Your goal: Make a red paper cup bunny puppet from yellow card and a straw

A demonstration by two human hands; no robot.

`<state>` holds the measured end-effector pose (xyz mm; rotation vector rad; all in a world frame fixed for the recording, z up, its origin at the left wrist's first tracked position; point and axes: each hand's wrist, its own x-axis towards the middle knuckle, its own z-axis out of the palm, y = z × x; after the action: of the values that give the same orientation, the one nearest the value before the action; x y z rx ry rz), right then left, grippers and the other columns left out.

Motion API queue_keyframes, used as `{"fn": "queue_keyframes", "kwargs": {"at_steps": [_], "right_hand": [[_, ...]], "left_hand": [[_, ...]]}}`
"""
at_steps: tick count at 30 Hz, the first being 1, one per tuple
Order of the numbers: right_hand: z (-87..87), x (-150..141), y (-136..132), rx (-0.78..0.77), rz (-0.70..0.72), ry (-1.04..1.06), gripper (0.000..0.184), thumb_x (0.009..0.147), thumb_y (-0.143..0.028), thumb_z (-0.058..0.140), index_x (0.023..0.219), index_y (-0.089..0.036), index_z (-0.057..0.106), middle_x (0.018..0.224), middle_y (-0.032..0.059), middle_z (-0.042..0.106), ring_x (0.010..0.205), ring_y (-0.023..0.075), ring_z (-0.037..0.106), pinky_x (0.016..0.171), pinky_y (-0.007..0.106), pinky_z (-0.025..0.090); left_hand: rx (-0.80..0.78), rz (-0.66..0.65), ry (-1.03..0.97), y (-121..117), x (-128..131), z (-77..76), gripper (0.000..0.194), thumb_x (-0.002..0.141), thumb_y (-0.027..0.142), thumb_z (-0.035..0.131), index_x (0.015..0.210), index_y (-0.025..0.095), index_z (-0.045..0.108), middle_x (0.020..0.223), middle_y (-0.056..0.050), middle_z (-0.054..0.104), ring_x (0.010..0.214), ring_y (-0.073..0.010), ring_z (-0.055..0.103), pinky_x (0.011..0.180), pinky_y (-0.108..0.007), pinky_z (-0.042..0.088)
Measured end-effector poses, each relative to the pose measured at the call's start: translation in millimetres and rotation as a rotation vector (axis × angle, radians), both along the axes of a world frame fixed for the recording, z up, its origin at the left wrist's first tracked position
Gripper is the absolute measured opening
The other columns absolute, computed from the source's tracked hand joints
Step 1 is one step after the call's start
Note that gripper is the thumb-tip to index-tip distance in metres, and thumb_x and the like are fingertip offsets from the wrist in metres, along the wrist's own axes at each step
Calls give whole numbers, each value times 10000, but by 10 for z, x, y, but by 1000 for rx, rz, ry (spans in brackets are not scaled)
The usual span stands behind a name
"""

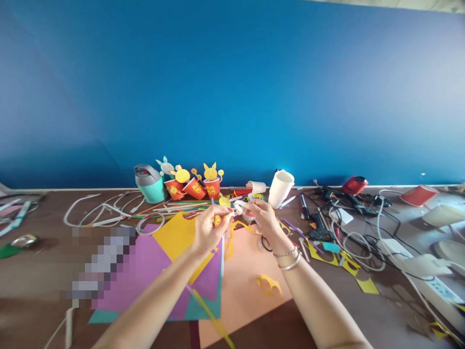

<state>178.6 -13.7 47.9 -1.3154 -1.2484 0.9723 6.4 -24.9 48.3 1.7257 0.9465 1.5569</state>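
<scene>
My left hand [208,229] is closed, its thumb and fingertips pinched together above the coloured paper. A small yellow-orange patterned piece [217,220] shows among its fingers, but what it pinches is mostly hidden. Just to the right, my right hand [264,218] is closed on a small white loop [239,207], perhaps a curled strip or tape roll. The two hands' fingertips nearly meet. A yellow paper disc [224,200] appears just behind them. Below lie peach paper [243,286], purple paper [127,271] and yellow paper [174,237].
Red cups [195,188] with paper animal heads stand at the back beside a teal container [152,188]. A white cup [281,189] stands right of centre. Glue guns [320,228], cables and a power strip [436,286] crowd the right. Paper scraps [269,285] lie in front.
</scene>
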Motion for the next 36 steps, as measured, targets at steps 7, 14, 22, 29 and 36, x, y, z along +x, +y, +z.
{"fn": "queue_keyframes", "kwargs": {"at_steps": [7,14,22,29,36], "right_hand": [[-106,366,95,-45,-170,-984,162,753,-109,500,721,-156,652,802,133,676,844,236,613,717,316,413],[-43,288,33,-131,-157,-1097,126,747,-136,569,798,-140,684,917,158,693,902,293,616,739,375,422],[7,-26,-31,-41,287,-90,259,753,-403,608,775,-151,662,682,29,645,615,145,589,573,258,465],[48,-113,-128,413,-41,-550,124,791,-217,582,672,-188,606,831,56,639,832,199,568,785,347,427],[43,-239,-218,579,-97,-628,104,854,-193,527,779,-194,599,906,53,611,912,205,547,840,361,387]], "left_hand": [[-603,-201,-379,128,50,56,271,586,331,769,589,167,553,570,22,591,536,-100,537,552,-236,426],[-793,-304,-471,129,55,-30,245,586,295,784,596,158,582,591,14,614,492,-73,517,477,-211,378],[-754,-304,-438,128,82,-52,180,600,284,769,691,152,687,680,-26,676,621,-117,605,614,-236,471],[-700,-220,-362,135,82,-45,228,609,335,758,681,126,701,643,-51,675,595,-124,593,591,-230,459],[-636,-142,-227,181,27,-39,193,641,317,716,666,127,695,600,-31,639,581,-125,593,562,-223,432]]}}
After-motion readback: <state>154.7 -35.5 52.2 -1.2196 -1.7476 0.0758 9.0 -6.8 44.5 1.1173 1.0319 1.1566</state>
